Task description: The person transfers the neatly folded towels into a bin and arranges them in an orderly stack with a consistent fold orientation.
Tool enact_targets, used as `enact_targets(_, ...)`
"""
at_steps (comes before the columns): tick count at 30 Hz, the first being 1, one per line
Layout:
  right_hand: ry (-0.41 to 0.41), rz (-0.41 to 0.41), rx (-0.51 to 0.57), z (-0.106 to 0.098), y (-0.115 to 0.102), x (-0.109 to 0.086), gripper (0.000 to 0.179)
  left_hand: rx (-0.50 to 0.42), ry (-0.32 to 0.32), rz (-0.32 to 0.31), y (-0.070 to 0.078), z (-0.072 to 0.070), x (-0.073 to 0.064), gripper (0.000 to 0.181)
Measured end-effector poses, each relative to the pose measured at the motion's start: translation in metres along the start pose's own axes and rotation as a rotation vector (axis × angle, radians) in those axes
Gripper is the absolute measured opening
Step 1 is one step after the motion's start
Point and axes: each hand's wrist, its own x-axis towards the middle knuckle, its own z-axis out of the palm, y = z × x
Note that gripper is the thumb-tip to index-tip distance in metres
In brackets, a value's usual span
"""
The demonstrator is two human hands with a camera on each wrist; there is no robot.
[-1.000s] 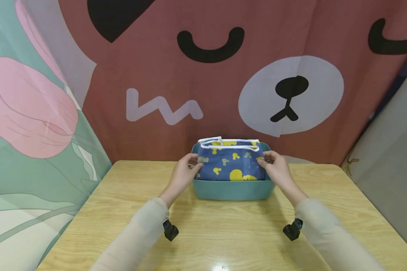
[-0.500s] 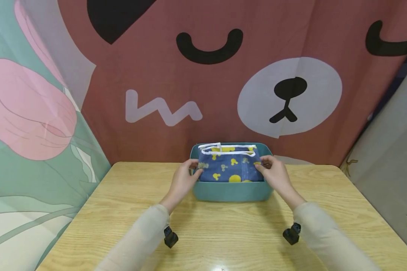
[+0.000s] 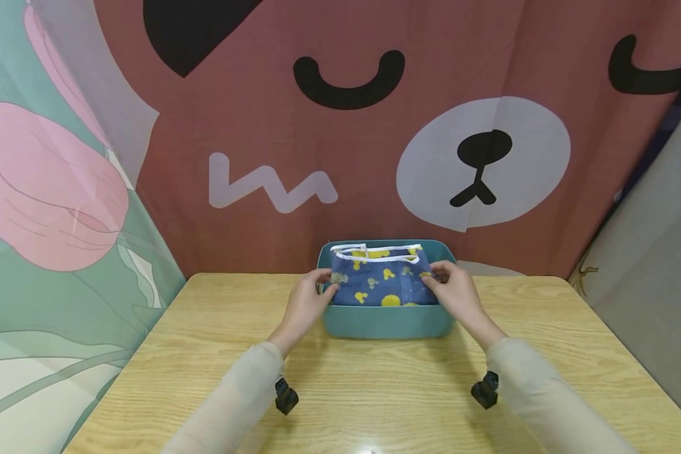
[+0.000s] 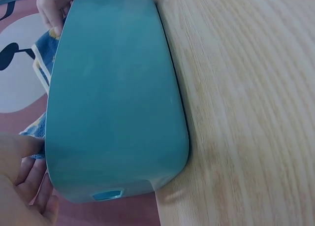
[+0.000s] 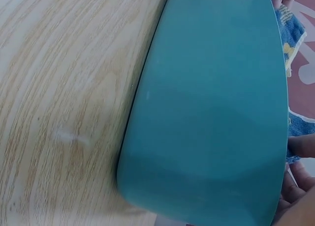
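A folded blue towel with yellow mouse-head prints and white edging sits upright in a teal plastic bin, its top edge showing near the bin's back rim. My left hand pinches the towel's left side between thumb and fingers. On the opposite side, my right hand pinches the right edge, just inside the bin. Both wrist views show mostly the bin's outer front wall, with bits of towel poking above the rim. The towel's lower part is hidden by that wall.
The bin stands on a light wooden table, near its back edge. Behind hangs a reddish-brown curtain with a bear print. A green floral cloth hangs on the left and a greyish one on the right.
The towel has sunk lower into the bin, and the back rim now shows. Its right side has shifted left with my right hand. My left hand has stayed nearly in place.
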Motion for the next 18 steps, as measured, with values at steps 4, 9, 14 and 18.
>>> enact_targets(4, 0.012, -0.012, -0.011, 0.0017, 0.0016, 0.0008, 0.032, 0.013, 0.005, 0.005, -0.0007, 0.0009, 0.0011, 0.035)
enact_targets(9, 0.020, -0.021, -0.017, 0.0025, 0.0025, 0.0010, 0.032, 0.024, 0.012, 0.020, -0.0020, 0.0021, 0.0012, 0.035)
enact_targets(14, 0.018, -0.018, -0.010, 0.0018, 0.0024, -0.0001, 0.031, -0.018, 0.043, 0.049, -0.0021, 0.0016, 0.0007, 0.027)
enact_targets(18, 0.021, -0.023, 0.002, -0.0004, 0.0025, -0.0024, 0.028, -0.049, 0.074, 0.098, -0.0010, 0.0009, 0.0003, 0.022)
